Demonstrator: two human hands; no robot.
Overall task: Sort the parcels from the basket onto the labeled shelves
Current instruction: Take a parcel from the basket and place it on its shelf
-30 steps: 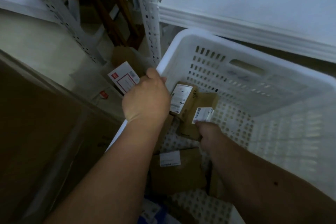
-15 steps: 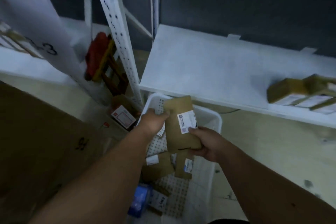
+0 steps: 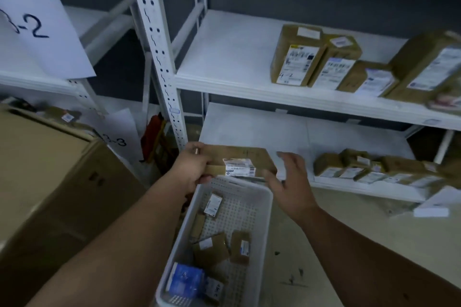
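Note:
My left hand [image 3: 192, 169] grips the left end of a flat brown parcel [image 3: 239, 158] with a white label, held level above the far rim of the white basket [image 3: 264, 204]. My right hand [image 3: 289, 184] is spread with straight fingers just right of the parcel's right end; I cannot tell whether it touches it. Several small brown parcels and a blue one [image 3: 185, 279] lie in the basket on the floor. The lower shelf [image 3: 254, 127] lies right behind the held parcel, and the upper shelf [image 3: 224, 57] is above it.
Several brown parcels stand on the right of the upper shelf [image 3: 299, 56], and a row of small ones [image 3: 361, 169] lies on the lower shelf. Paper signs "3-2" [image 3: 32, 27] and "3-3" [image 3: 117, 142] hang on the left rack. A large cardboard box [image 3: 50, 182] stands at left.
The view rose from the basket to the shelves. The parcel came up out of the basket and turned level; my left hand took its left end and my right hand let go and spread.

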